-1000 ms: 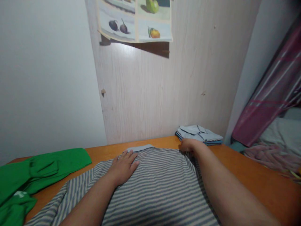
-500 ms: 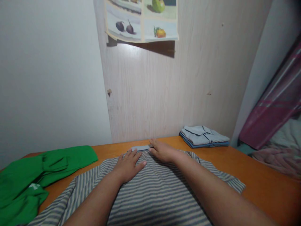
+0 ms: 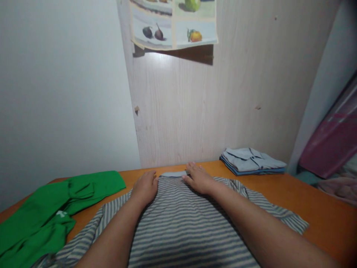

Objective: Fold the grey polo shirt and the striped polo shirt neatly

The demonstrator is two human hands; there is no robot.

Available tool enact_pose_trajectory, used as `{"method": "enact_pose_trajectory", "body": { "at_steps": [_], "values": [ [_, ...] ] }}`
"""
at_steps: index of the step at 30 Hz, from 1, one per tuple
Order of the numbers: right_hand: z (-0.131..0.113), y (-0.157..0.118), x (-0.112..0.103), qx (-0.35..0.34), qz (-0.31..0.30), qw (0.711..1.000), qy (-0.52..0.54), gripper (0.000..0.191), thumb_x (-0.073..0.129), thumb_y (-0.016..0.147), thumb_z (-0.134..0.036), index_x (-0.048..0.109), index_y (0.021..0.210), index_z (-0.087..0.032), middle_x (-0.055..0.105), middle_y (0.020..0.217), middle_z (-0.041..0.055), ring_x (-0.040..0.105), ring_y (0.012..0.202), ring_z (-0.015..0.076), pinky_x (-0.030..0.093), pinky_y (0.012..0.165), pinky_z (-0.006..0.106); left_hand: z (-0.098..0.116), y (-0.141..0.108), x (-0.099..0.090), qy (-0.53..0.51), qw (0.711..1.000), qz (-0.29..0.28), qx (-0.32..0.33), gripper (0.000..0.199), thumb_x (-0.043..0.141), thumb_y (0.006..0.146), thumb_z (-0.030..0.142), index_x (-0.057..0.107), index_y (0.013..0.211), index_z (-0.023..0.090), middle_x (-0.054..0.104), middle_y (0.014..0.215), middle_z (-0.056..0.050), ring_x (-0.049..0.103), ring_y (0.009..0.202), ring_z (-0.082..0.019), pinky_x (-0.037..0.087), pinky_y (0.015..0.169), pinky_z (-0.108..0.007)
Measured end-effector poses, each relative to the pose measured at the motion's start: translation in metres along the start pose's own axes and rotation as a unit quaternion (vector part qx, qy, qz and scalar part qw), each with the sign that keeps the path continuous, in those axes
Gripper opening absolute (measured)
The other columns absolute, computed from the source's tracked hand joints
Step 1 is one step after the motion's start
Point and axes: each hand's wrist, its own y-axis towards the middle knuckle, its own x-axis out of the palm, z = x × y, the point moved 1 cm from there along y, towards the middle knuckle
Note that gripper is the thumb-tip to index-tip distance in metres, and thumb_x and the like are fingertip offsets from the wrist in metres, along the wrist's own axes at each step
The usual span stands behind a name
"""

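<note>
A grey and cream striped shirt (image 3: 181, 219) lies spread out on the orange table, its plain pale collar (image 3: 174, 174) at the far end and its sleeves out to both sides. My left hand (image 3: 145, 187) rests on the shirt just left of the collar, fingers stretched forward and thumb beside the collar's end. Over the right end of the collar lies my right hand (image 3: 198, 178), palm down with its fingers extended. Both forearms reach across the shirt and cover parts of it.
A green garment (image 3: 36, 212) lies loosely folded on the left of the orange table (image 3: 273, 188). Folded shirts (image 3: 252, 160) are stacked at the back right. Behind stands a wall with a fruit picture (image 3: 174, 28). Pink plastic-like material (image 3: 329, 149) is at the far right.
My left hand has moved left, off the middle of the shirt to beside the collar. My right hand stays by the collar's right end. The view has shifted slightly.
</note>
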Motion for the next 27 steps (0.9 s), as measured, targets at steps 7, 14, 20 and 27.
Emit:
{"method": "enact_pose_trajectory", "body": {
  "at_steps": [7,14,20,27],
  "values": [
    [0.002,0.002,0.023,-0.007,-0.074,0.997,0.004,0.096,0.019,0.094,-0.076,0.022,0.159,-0.005,0.010,0.166,0.0188,0.005,0.155,0.0311,0.007,0.123,0.050,-0.018,-0.005,0.000,0.086,0.995,-0.042,-0.039,0.038,0.042,0.094,0.034,0.066,0.118,0.016,0.067,0.126,-0.015,0.060,0.119,-0.027,0.043,0.100,-0.037],
    [0.001,0.003,0.021,0.001,-0.051,0.999,-0.001,0.092,0.021,0.095,-0.072,0.024,0.158,-0.005,0.012,0.166,0.0187,0.006,0.154,0.0317,0.007,0.123,0.052,-0.006,-0.007,-0.005,0.073,0.996,0.021,-0.040,0.035,0.045,0.091,0.024,0.064,0.119,0.016,0.068,0.123,-0.013,0.060,0.116,-0.027,0.042,0.100,-0.039],
    [-0.020,-0.001,0.018,-0.048,-0.019,0.999,0.002,0.086,0.020,0.098,-0.067,0.025,0.158,-0.005,0.013,0.166,0.0186,0.006,0.155,0.0305,0.006,0.123,0.048,0.014,-0.008,-0.001,-0.005,0.995,0.051,0.083,0.030,0.047,0.092,0.022,0.067,0.114,0.019,0.069,0.118,-0.008,0.059,0.114,-0.022,0.041,0.101,-0.033],
    [-0.023,-0.002,0.027,-0.057,-0.081,0.995,-0.013,0.090,0.015,0.097,-0.070,0.025,0.158,-0.005,0.014,0.165,0.0206,0.006,0.154,0.0339,0.006,0.122,0.054,0.018,-0.008,0.003,-0.047,0.990,0.058,0.117,0.025,0.052,0.092,0.023,0.070,0.109,0.019,0.071,0.114,-0.008,0.062,0.109,-0.022,0.045,0.099,-0.036]
  ]
}}
